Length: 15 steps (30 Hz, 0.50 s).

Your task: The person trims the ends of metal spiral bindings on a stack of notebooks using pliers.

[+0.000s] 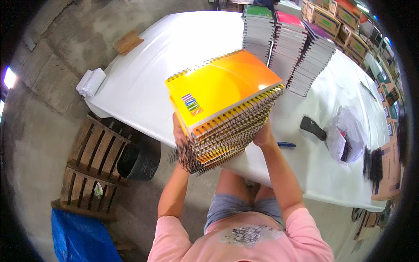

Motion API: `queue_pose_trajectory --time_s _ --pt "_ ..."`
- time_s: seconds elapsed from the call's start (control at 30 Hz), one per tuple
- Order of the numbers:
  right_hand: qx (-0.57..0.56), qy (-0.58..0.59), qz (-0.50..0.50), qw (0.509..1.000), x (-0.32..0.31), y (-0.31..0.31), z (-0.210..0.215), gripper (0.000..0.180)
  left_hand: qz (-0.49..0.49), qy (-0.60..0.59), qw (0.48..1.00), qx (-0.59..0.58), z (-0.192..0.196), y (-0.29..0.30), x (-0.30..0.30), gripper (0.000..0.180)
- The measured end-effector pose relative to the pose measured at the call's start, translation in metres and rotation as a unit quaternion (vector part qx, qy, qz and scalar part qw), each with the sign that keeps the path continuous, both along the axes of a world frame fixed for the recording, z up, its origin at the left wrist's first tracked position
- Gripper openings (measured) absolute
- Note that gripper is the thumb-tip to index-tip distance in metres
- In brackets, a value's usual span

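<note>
Both hands carry a thick stack of spiral notebooks [227, 118], the top one with an orange-yellow cover, raised above the near edge of the white table [144, 74]. The left hand [180, 139] clasps the stack's left end, fingers wrapped against the wire bindings; the right hand [263, 136] grips the right end from below, mostly hidden by the notebooks. The stack hangs in the air, touching nothing else.

At the table's far edge stand three tall piles of notebooks [286, 46], with green, pink and purple covers on top. A black object [313, 128] and a blue pen [286, 144] lie near the right side of the table.

This looks like the carrying step. Setting the stack down calls for a level, two-handed lowering onto bare tabletop, keeping the loose bindings from snagging or the pile from sliding apart.
</note>
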State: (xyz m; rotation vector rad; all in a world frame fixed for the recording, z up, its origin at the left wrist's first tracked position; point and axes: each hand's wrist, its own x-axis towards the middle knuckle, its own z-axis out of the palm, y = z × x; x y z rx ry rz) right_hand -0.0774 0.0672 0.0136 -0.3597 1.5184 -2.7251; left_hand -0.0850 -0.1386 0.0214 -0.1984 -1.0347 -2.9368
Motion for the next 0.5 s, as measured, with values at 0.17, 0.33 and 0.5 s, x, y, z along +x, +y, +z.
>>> queue_pose_trajectory --time_s 0.17,0.33,0.5 --pt "-0.04 0.001 0.026 0.999 0.013 -0.034 0.043 0.05 -0.007 0.026 1.0 -0.016 -0.094 -0.057 -0.002 0.058" --pt "-0.023 0.009 0.006 1.0 0.009 -0.04 0.046 0.072 0.023 0.046 0.999 0.003 -0.087 -0.073 -0.019 0.064" --pt "0.319 0.373 -0.434 0.755 0.045 -0.063 0.036 0.07 0.052 0.065 0.996 -0.004 -0.053 -0.08 -0.027 0.069"
